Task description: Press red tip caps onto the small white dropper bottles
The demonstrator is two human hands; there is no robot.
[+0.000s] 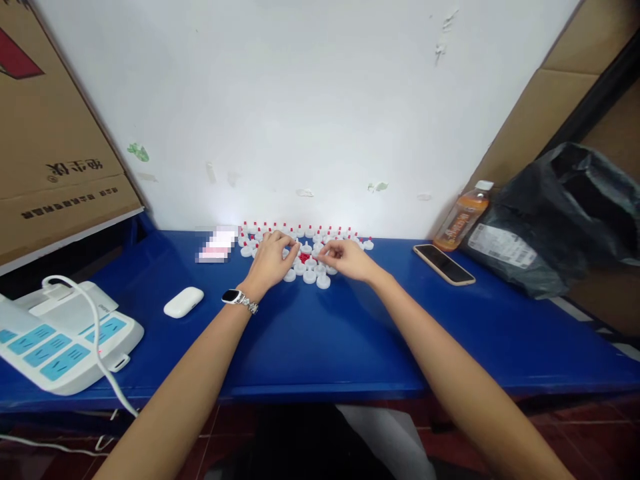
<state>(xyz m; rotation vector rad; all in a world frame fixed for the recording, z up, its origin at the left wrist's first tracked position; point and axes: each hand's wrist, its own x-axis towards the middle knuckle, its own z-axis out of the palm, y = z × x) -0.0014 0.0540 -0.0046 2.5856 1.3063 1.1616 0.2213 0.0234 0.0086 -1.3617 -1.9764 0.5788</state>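
Observation:
Many small white nozzle caps [323,282] are clustered on the blue table [330,347], some without red tips at the front. Behind them stand rows of white caps with red tips [310,231]. A small heap of red tips [304,257] lies in the middle, between my hands. My left hand [275,259] is over the cluster's left side, its fingers curled and pinched. From the right, my right hand [346,259] reaches in with thumb and forefinger pinched beside the red tips. Whatever either hand's fingertips hold is too small to make out.
A white power strip [75,343] with a cable and a white earbud case [184,302] are on the left. To the right lie a phone [444,264], an orange drink bottle [463,217] and a black plastic bag [545,220]. A white wall [300,100] rises behind.

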